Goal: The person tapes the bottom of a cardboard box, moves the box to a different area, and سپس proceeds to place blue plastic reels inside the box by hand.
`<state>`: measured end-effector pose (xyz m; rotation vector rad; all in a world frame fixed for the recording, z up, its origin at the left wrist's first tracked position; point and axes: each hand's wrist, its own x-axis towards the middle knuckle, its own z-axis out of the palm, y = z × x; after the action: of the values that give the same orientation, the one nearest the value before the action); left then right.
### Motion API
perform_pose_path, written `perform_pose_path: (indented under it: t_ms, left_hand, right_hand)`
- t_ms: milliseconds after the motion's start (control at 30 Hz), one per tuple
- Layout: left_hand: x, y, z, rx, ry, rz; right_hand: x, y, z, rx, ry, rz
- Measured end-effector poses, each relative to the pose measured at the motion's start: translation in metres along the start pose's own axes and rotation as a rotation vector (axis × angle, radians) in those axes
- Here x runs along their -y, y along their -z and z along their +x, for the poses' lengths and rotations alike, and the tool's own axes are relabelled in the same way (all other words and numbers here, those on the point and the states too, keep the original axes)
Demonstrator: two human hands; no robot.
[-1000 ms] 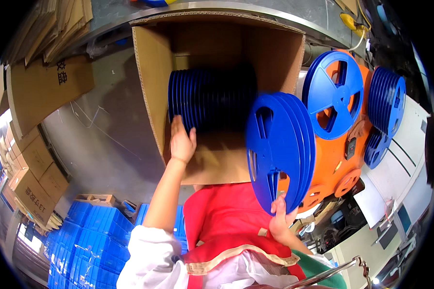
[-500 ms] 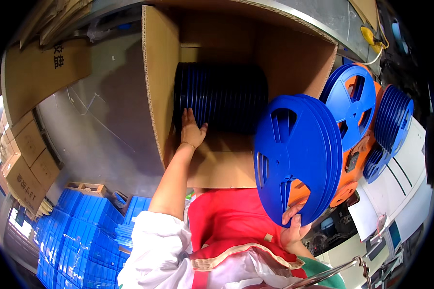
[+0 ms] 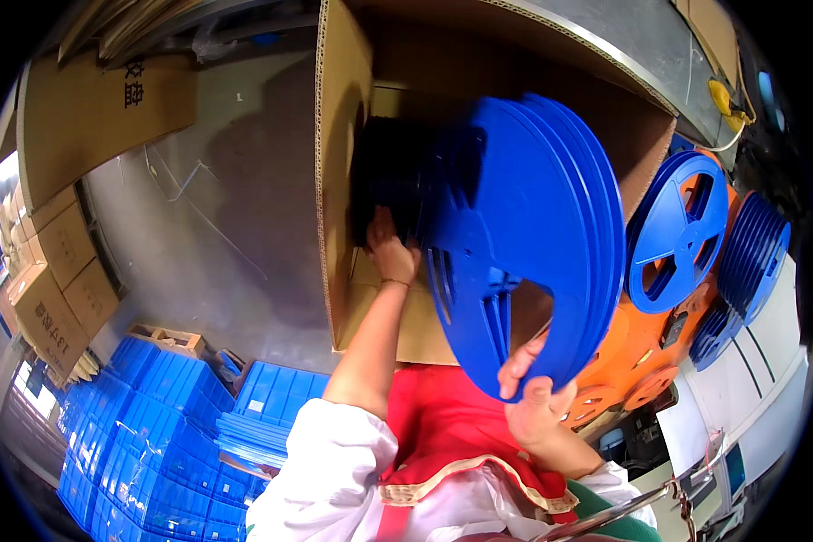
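My right hand [image 3: 537, 397] grips the lower rim of a small stack of blue plastic reels [image 3: 524, 217], fingers on one side and thumb on the other. These reels stand on edge, slightly tilted, with their upper part over the opening of a cardboard box [image 3: 345, 172]. Inside the box is a row of reels [image 3: 393, 163], dark in shadow and partly hidden behind the blue ones. My left hand [image 3: 394, 253] reaches into the box, fingers extended at the near side of that row, with no grip on anything visible.
Right of the box, more blue reels [image 3: 686, 235] sit on an orange machine [image 3: 619, 348], and another row of reels [image 3: 754, 248] lies beyond. Wrapped blue stacks [image 3: 144, 443] stand at lower left. A cardboard flap [image 3: 90, 126] and stacked cartons [image 3: 59, 307] are farther left.
My right hand has brought the blue reels left and up, from beside the box to over its opening. My left hand stays at the row inside. The whole view has shifted slightly.
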<state>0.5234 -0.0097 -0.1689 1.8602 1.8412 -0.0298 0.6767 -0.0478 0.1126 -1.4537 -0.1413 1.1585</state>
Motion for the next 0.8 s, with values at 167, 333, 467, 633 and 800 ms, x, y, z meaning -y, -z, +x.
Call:
perform_pose_path:
  t_ms: [167, 333, 467, 633, 800]
  left_hand:
    - [-0.010, -0.018, -0.027, 0.120, -0.070, 0.182]
    - [-0.026, -0.002, -0.020, 0.170, -0.044, 0.167]
    - [-0.026, 0.010, -0.012, 0.200, -0.052, 0.171]
    - [-0.005, 0.014, -0.043, 0.332, -0.127, 0.145]
    - [0.001, 0.052, -0.117, 0.636, -0.301, -0.124]
  right_hand:
    - [-0.027, -0.066, 0.033, 0.058, -0.132, 0.221]
    - [-0.083, -0.115, 0.069, 0.103, -0.228, 0.159]
    - [-0.137, -0.107, 0.087, 0.106, -0.024, -0.658]
    - [-0.149, -0.069, 0.044, 0.107, -0.096, -0.520]
    - [-0.052, -0.031, 0.003, 0.006, -0.027, 0.006]
